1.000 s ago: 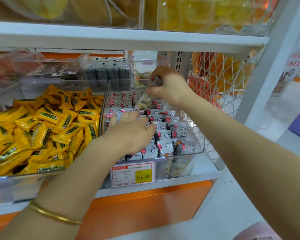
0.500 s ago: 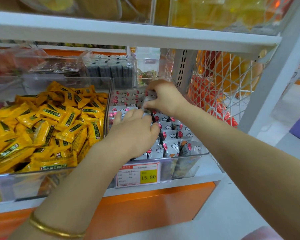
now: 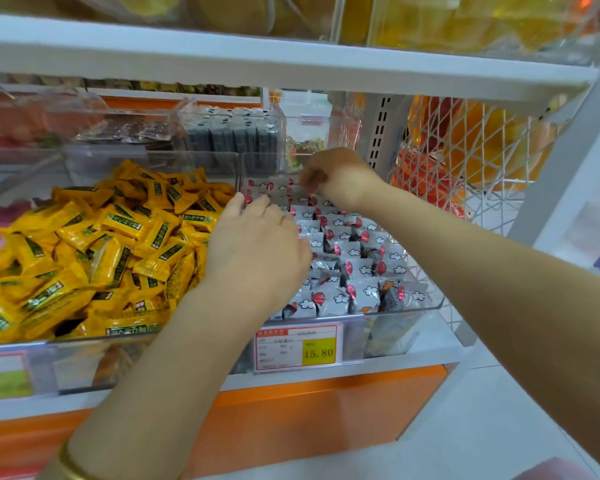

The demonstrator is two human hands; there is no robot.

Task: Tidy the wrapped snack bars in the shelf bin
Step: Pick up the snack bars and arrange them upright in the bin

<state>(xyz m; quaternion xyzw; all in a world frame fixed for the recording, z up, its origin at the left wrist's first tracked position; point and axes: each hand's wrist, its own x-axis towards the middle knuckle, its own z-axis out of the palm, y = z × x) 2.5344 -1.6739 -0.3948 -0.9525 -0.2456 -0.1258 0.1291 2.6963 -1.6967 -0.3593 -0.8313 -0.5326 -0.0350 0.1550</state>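
The right grip (image 3: 336, 178) is curling down at the back of the clear shelf bin (image 3: 430, 304); whether it is pinching a bar, I cannot tell. The left grip (image 3: 257, 244) is lying wide and flat on the wrapped snack bars (image 3: 354, 258) inside, and should be steadying the rows while the back ones are being squared.

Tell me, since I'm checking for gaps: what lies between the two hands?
Grey wrapped snack bars fill the stretch between left hand and right hand, per the head view.

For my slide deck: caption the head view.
Left hand rests flat on grey wrapped snack bars in a clear shelf bin while the right hand curls over the back row.
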